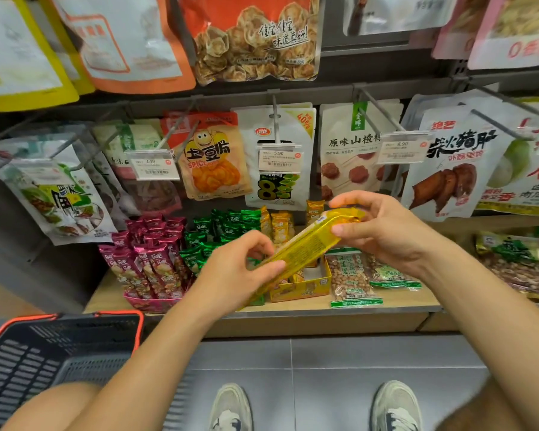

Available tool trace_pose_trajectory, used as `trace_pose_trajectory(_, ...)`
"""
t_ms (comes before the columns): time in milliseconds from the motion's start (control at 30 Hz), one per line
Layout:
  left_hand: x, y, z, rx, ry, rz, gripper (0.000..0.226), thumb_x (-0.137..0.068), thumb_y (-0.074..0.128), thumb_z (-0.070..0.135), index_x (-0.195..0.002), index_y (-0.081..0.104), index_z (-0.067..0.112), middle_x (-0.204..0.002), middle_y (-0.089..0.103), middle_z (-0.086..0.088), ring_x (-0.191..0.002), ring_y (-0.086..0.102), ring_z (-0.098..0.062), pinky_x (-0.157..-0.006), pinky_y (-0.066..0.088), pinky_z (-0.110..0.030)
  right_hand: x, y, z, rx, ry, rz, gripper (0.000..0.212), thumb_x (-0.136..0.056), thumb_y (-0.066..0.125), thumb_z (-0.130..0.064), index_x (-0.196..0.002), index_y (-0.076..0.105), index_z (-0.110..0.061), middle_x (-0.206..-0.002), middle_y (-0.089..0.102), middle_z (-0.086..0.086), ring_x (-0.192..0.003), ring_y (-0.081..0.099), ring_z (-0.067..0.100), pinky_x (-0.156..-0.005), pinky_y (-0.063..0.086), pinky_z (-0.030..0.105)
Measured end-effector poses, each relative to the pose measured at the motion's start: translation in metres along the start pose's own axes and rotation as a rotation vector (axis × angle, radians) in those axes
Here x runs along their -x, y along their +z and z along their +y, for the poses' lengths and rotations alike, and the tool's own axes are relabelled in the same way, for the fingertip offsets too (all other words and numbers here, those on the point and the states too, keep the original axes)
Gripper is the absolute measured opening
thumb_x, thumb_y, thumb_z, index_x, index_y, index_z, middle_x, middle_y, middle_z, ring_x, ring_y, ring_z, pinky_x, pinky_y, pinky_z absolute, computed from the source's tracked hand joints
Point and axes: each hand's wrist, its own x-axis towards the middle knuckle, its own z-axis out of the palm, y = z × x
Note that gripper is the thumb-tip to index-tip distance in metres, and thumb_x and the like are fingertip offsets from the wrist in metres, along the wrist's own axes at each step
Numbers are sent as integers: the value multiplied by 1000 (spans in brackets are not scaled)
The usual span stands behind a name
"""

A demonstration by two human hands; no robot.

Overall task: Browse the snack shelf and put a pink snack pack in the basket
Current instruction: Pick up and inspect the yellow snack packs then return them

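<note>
Fingers (339, 229) of both hands pinch a yellow snack pack (305, 244) over the shelf (411, 298): left hand (237, 272) at its lower end, right hand (386, 231) at its upper. The basket (19, 368) sits below the shelf's left corner. Pink snack packs (150, 262) stand at the shelf's left end, beside green packs (212, 234).

Both curled around one yellow pack (305, 244): left grip (231, 272) low, right grip (386, 231) higher.
</note>
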Motion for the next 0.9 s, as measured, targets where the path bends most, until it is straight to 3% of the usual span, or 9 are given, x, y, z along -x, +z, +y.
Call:
trace_pose_trajectory(100, 1, 15, 10, 117, -6, -84, 33, -82, 74, 35, -101, 47, 35, -87, 70, 11, -76, 67, -5, -72, 57, -33, 1, 10, 3, -13, -27, -58, 48, -59, 77, 4, -104, 64, -9, -91, 72, 13, -85, 70, 24, -71, 60, 31)
trace_pose_trajectory(200, -2, 21, 12, 119, -19, -123, 43, -87, 70, 25, -120, 48, 40, -98, 69, 10, -90, 64, -5, -90, 52, -36, 3, 10, 3, -36, -36, -82, 55, -60, 80, 0, -111, 64, -13, -102, 71, 17, -93, 71, 25, -76, 59, 30)
trace_pose_trajectory(300, -7, 20, 13, 275, -83, -242, 39, -94, 59, 11, -129, 52, 27, -116, 65, 2, -108, 62, -14, -101, 47, -43, 6, 7, 0, 2, -20, -202, 56, -62, 84, -8, -114, 67, -19, -114, 70, 14, -105, 69, 25, -84, 57, 29)
trace_pose_trajectory(400, -6, 23, 16, 390, -124, -328, 31, -97, 53, 7, -123, 60, 21, -111, 69, 1, -106, 63, -16, -100, 47, -42, 9, 12, 1, 117, -67, -215, 42, -68, 82, -12, -108, 71, -18, -101, 74, 7, -94, 70, 17, -77, 55, 24)
trace_pose_trajectory(467, -6, 25, 21, 431, -95, -263, 31, -97, 53, 8, -117, 64, 29, -114, 69, 2, -108, 63, -13, -95, 48, -34, 10, 18, 3, 263, -138, -113, 37, -66, 83, -16, -101, 70, -15, -89, 75, 2, -85, 70, 12, -73, 56, 24)
trace_pose_trajectory(533, -8, 22, 25, 475, -42, -70, 27, -96, 56, 17, -112, 65, 37, -115, 68, 3, -107, 62, -14, -88, 51, -27, 11, 24, 7, 499, -188, -16, 39, -63, 86, -19, -98, 69, -17, -87, 75, 1, -83, 71, 12, -74, 58, 28)
trace_pose_trajectory(633, -11, 17, 31, 430, 45, 74, 17, -88, 65, 37, -103, 72, 35, -103, 71, 5, -95, 63, -20, -78, 54, -32, 12, 38, 17, 752, -180, 29, 49, -63, 90, -18, -103, 63, -21, -91, 71, 0, -82, 70, 16, -78, 58, 35)
trace_pose_trajectory(767, -12, 21, 34, 163, 107, 190, 18, -82, 75, 17, -81, 73, 35, -81, 70, 11, -77, 62, -9, -73, 52, -30, 14, 50, 30, 849, -241, 7, 47, -67, 88, -25, -104, 59, -27, -90, 67, -6, -79, 64, 9, -72, 56, 27)
trace_pose_trajectory(900, -15, 14, 34, -16, 219, 294, 19, -91, 63, 12, -79, 61, 26, -70, 59, 16, -69, 54, 3, -61, 39, -11, 14, 45, 38, 820, -185, -81, 56, -75, 81, -38, -123, 53, -31, -105, 64, -11, -94, 61, 6, -81, 53, 25)
